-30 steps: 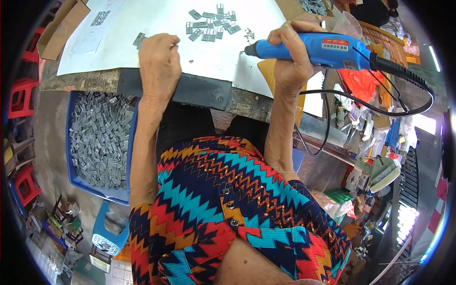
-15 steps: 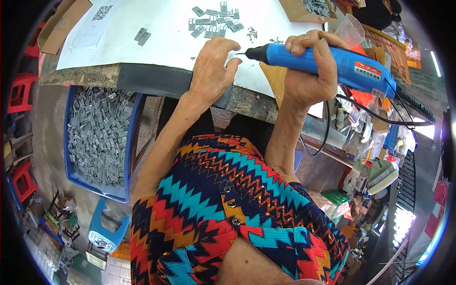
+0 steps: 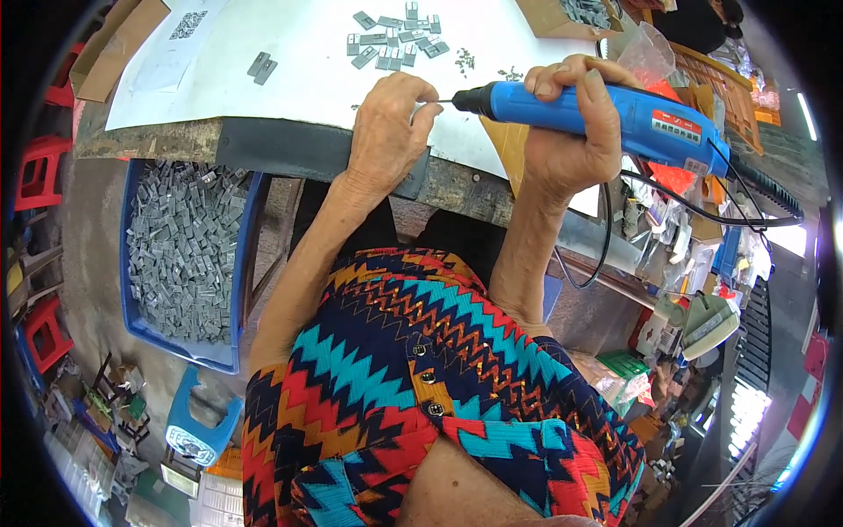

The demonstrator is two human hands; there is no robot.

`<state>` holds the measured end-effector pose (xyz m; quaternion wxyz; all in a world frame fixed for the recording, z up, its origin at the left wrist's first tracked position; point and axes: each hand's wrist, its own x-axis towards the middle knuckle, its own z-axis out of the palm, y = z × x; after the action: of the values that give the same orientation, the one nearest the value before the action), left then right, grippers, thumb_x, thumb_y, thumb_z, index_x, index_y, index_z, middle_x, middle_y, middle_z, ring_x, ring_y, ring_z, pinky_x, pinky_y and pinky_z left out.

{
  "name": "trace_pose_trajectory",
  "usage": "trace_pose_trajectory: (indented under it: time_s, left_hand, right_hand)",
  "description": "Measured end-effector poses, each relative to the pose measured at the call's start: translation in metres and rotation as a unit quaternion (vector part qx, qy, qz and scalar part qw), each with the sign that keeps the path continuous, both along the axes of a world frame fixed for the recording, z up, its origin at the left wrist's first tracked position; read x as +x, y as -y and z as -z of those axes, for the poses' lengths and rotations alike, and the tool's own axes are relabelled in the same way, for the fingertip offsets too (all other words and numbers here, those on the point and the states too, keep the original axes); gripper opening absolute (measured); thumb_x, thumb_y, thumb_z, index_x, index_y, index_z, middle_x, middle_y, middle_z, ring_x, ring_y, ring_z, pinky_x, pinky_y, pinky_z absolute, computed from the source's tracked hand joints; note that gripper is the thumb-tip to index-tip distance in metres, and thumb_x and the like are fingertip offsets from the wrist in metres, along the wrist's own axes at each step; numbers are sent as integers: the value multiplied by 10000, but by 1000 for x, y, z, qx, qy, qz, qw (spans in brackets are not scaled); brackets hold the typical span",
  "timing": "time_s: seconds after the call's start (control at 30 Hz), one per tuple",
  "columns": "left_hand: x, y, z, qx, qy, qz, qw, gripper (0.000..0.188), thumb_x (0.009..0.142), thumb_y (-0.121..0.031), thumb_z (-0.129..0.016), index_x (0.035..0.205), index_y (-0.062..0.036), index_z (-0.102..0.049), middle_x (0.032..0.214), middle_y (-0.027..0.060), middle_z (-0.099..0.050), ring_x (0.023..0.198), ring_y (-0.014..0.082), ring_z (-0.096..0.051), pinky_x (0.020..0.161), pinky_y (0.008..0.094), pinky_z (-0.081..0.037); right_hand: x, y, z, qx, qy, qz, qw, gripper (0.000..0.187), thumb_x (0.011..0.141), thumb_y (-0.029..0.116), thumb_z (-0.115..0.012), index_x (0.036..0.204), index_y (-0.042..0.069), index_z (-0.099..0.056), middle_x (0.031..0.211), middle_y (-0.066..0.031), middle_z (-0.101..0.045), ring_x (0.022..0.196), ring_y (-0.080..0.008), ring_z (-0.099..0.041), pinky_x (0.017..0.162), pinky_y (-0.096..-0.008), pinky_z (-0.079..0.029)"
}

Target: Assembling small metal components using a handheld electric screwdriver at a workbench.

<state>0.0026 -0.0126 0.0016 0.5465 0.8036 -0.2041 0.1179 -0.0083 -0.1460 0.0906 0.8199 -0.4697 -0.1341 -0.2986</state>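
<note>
A blue electric screwdriver (image 3: 562, 107) with a black nose lies level in my right hand (image 3: 575, 119), whose fingers wrap round its body. Its thin bit points left and reaches the fingertips of my left hand (image 3: 391, 127). The left thumb and forefinger are drawn together at the bit's tip over the table's front edge; anything pinched there is hidden. Beyond the hands, several small grey rectangular parts (image 3: 409, 36) lie in a loose cluster on the white sheet (image 3: 307, 53). Two more grey parts (image 3: 262, 68) sit apart to the left.
Tiny dark screw-like bits (image 3: 465, 61) are heaped right of the cluster. A blue bin (image 3: 180, 351) full of grey parts stands below the table's left side. An open carton (image 3: 562, 22) is at the back right. The screwdriver's black cable (image 3: 606, 237) hangs in a loop by my right forearm.
My left thumb and forefinger have closed together at the bit's tip, where they were apart before. The screwdriver has barely shifted.
</note>
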Motion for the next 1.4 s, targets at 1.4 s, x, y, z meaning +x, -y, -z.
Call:
trace_pose_trajectory:
  time_s: [1.4]
  left_hand:
    - [6, -8, -3, 47, 36, 5, 998, 211, 775, -65, -589, 970, 15, -590, 769, 107, -531, 713, 229, -516, 652, 336, -426]
  right_hand:
    - [-5, 6, -2, 13, -15, 8, 1000, 239, 725, -3, -580, 941, -40, -486, 658, -139, -562, 560, -195, -556, 582, -350, -485]
